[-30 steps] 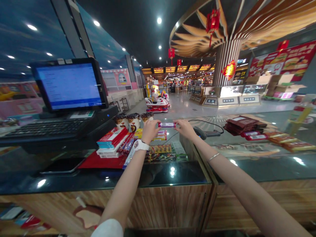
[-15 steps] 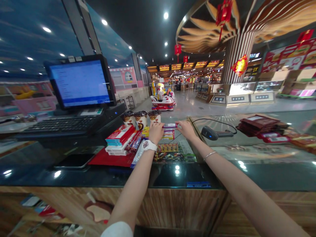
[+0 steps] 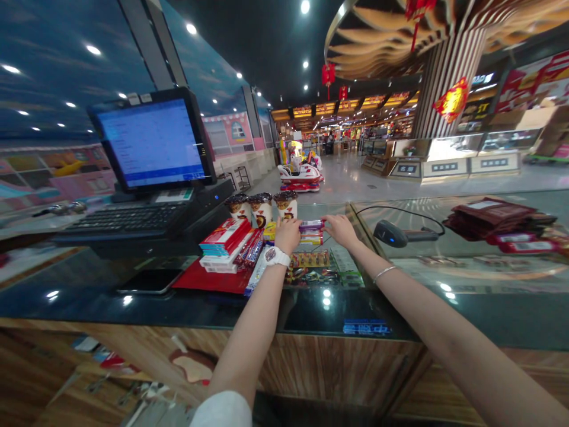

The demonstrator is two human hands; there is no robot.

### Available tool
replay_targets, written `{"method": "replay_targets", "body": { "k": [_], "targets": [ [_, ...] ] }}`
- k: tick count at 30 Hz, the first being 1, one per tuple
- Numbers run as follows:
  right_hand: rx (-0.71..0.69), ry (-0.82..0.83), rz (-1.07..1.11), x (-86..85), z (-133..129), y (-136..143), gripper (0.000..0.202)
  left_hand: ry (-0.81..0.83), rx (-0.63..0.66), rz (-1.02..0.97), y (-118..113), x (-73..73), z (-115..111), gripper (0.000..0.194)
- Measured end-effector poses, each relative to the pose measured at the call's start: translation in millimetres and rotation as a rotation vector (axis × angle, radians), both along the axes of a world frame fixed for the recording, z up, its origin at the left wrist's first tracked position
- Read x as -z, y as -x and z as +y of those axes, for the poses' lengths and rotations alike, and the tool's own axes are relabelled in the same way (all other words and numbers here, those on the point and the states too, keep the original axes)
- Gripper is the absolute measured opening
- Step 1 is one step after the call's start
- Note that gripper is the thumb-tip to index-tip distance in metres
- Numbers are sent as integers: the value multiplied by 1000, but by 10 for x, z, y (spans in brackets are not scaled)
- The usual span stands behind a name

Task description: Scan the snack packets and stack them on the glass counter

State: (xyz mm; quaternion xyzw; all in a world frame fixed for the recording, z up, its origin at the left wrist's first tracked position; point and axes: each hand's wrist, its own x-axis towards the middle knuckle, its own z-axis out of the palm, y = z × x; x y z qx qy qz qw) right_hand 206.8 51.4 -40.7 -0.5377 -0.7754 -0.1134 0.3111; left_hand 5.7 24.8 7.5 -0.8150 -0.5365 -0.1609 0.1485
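Between my two hands, on the glass counter, lies a purple candy stick pack [image 3: 312, 225] on top of other colourful stick packs [image 3: 311, 238]. My left hand [image 3: 288, 235], with a white watch on its wrist, is closed at the left end of the purple pack. At the pack's right end, the fingers of my right hand [image 3: 340, 230] pinch it. Three lidded cups [image 3: 261, 210] stand just behind my left hand. Left of that hand sit stacked red and white boxes [image 3: 226, 244] and some blue-red wrapped bars [image 3: 249, 249].
A monitor [image 3: 153, 142] and keyboard [image 3: 120, 218] stand on the left, with a dark tablet or phone [image 3: 150, 281] in front. To the right lie a corded barcode scanner [image 3: 391, 233] and a pile of brown packets [image 3: 491, 218]. Small packages show under the glass.
The camera view has turned slightly, so the scene sits a little further right. Both hands stay at the ends of the purple pack.
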Motion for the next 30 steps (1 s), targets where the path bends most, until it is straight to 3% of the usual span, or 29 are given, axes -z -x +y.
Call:
{"method": "replay_targets", "body": {
  "k": [11,21,30],
  "targets": [
    [16,148,-12,44,5,27,46,33,-18,59,-3,57,-12,42],
    [-91,193,68,215,16,46,69,17,55,49,-37,122,-15,44],
    [-156,217,111,279,23,44,86,14,37,53,-47,173,-25,48]
  ]
}}
